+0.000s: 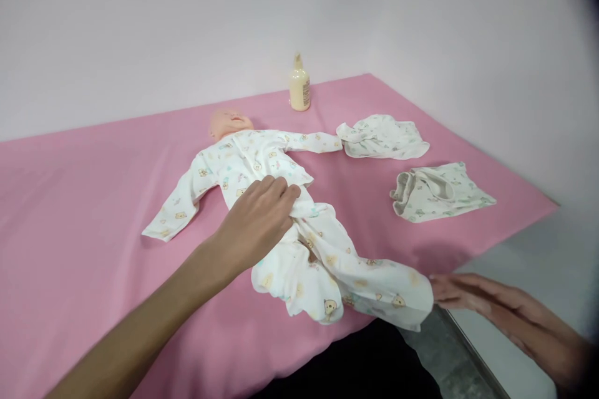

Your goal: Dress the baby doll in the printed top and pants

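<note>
A baby doll [229, 120] lies on its back in a white long-sleeved baby top [243, 159] with small bear prints. Matching baby trousers [337, 249] cover its lower body, one leg stretched to the right and the other bunched near the table's front. My left hand [264, 218] is closed at the waist, its fingers curled on the trousers' waistband. At the far end of the stretched trouser leg is my right hand [491, 302], fingers straight and fingertips against the cuff. Whether those fingertips pinch any cloth is hidden.
A pink cloth [84, 249] covers the table. Behind the doll stands a cream pump bottle [299, 88], near the wall. Two folded printed garments lie to the right, a farther one [386, 137] touching the doll's sleeve and a nearer one [449, 196] by the table edge.
</note>
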